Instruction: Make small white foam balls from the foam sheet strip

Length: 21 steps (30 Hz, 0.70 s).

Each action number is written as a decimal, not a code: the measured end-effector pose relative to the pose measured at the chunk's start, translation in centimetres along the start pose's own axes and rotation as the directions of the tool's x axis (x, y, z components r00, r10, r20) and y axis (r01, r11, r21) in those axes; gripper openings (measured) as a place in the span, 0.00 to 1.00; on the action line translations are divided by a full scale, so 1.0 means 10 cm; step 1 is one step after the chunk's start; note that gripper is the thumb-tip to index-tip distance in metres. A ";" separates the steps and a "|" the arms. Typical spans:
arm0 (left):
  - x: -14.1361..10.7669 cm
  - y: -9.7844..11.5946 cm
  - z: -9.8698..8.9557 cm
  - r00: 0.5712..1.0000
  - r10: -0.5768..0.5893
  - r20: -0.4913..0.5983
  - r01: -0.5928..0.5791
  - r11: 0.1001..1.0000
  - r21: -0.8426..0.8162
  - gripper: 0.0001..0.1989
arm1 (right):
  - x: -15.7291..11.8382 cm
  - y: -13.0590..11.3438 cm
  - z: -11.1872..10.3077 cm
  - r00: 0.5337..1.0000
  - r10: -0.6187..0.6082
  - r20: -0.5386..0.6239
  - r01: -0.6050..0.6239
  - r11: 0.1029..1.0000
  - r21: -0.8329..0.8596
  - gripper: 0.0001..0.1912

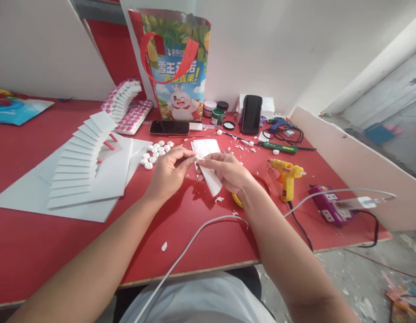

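Forearms [96, 255], left hand [167, 175], right hand [229, 172], pinched white piece [196, 158], strip [212, 181] slanting near-right

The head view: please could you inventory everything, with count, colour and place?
Table: one, red, centre
Small piece: one, white, between fingertips
Paper: count unclear, white, under hands
Rosettes: about fourteen, white, left
Stepped piece: one, white, on boards
Boards: at least two, white, left
Patterned pieces: several, pink-white, back left
Packet: one, blue, left
Bag: one, multicoloured, back
Devices: two, black, near bag
Jars: three, white, black, green, back
Tool: one, green, back right
Glue gun: one, yellow, right
Rings: count unclear, yellow, red, centre
Box: one, purple, right
Cable: one, white, foreground
Scraps: many, white, scattered
Left hand: one, bare, centre
Right hand: one, bare, centre
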State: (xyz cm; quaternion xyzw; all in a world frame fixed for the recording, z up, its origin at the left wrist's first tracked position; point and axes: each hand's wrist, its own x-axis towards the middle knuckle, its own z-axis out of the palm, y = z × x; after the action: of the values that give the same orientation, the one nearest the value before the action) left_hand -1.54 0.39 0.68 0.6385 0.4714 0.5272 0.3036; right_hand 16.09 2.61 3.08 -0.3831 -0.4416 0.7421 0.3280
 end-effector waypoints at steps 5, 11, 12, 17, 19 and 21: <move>-0.04 -0.02 0.06 0.989 -0.139 -0.049 0.136 0.989 -0.054 0.09 | 0.00 0.07 0.07 0.958 -0.251 -0.139 0.187 0.913 -0.363 0.09; -0.07 0.04 0.08 0.993 -0.101 -0.064 0.104 0.994 0.043 0.09 | -0.02 0.12 0.16 0.848 -0.499 -0.179 0.226 0.645 -0.730 0.12; -0.07 0.04 0.08 0.996 -0.071 -0.061 0.075 0.995 0.068 0.09 | -0.01 0.12 0.16 0.873 -0.454 -0.179 0.212 0.682 -0.700 0.11; -0.07 0.02 0.09 0.996 -0.063 -0.058 0.066 0.996 0.063 0.09 | 0.00 0.08 0.13 0.941 -0.308 -0.142 0.191 0.828 -0.528 0.11; -0.07 0.01 0.10 0.989 -0.137 -0.059 0.137 0.991 -0.003 0.09 | -0.01 0.07 0.13 0.941 -0.306 -0.146 0.194 0.838 -0.511 0.11; -0.07 0.00 0.11 0.976 -0.211 -0.057 0.205 0.974 -0.097 0.10 | -0.01 0.06 0.13 0.947 -0.286 -0.146 0.191 0.867 -0.461 0.10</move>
State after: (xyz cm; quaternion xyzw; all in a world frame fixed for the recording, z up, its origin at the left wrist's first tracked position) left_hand -0.43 -0.10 0.15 0.5531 0.5213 0.5343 0.3699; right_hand 14.96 1.74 2.93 -0.4652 -0.6052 0.5317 0.3670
